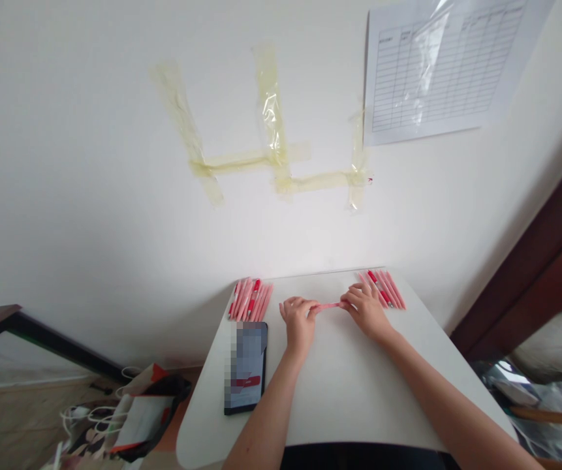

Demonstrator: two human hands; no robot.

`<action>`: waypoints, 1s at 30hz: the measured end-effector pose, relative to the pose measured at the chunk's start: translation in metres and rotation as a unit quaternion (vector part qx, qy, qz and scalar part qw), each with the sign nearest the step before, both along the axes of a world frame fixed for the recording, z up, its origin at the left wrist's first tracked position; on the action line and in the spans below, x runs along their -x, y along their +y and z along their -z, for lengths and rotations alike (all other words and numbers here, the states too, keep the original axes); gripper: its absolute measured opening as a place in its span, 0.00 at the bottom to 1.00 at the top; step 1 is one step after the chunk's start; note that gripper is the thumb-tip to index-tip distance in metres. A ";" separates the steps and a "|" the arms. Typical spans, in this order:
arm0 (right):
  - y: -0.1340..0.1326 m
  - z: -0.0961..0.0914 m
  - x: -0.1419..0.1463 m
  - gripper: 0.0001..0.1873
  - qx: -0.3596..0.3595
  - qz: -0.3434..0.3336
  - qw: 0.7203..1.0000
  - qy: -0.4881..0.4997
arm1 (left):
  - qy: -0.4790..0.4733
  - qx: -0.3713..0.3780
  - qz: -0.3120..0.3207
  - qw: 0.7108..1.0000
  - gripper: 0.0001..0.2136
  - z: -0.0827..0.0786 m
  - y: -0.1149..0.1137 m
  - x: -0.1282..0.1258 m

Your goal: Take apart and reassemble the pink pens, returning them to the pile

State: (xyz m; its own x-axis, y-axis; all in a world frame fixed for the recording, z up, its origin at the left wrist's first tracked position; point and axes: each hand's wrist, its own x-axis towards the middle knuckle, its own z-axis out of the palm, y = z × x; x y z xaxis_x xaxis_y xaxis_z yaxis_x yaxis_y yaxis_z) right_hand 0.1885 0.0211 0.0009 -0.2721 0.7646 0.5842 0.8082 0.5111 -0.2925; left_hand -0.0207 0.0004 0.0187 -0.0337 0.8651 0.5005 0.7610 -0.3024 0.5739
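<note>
A slim pink pen lies level between my two hands over the middle of the white table. My left hand pinches its left end with thumb and fingertips. At the other end, the fingers of my right hand are closed on the same pen. Close beyond my right hand, a row of pink pens, some with red parts, lies at the table's back right. Another bunch of pink pens rests at the back left, to the left of my left hand. Fingers cover both ends of the held pen.
A dark phone, its screen lit and partly pixelated, lies on the left of the white table. The wall behind carries yellowed tape and a printed sheet. Bags and white cables are on the floor at left.
</note>
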 end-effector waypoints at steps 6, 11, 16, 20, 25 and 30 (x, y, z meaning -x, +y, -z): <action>-0.001 -0.001 0.002 0.14 -0.006 0.021 1.000 -0.019 | 0.004 0.008 0.004 1.000 0.05 0.000 0.000 -0.001; 0.000 0.002 0.005 0.16 -0.018 0.032 0.999 -0.019 | 0.002 0.006 0.002 1.000 0.05 0.002 0.001 -0.001; -0.001 0.002 0.003 0.16 -0.011 0.037 0.999 -0.011 | 0.009 0.002 -0.007 1.000 0.05 0.000 -0.001 -0.001; -0.002 -0.001 0.000 0.13 -0.012 0.017 1.000 0.011 | 0.001 0.009 -0.019 1.000 0.04 -0.001 0.000 0.000; -0.001 -0.003 -0.002 0.05 -0.025 0.000 1.000 0.014 | -0.006 0.016 -0.023 1.000 0.04 0.002 0.002 0.001; 0.000 -0.002 -0.002 0.08 -0.049 0.027 0.998 0.004 | -0.006 0.015 -0.015 1.000 0.04 0.002 0.003 0.001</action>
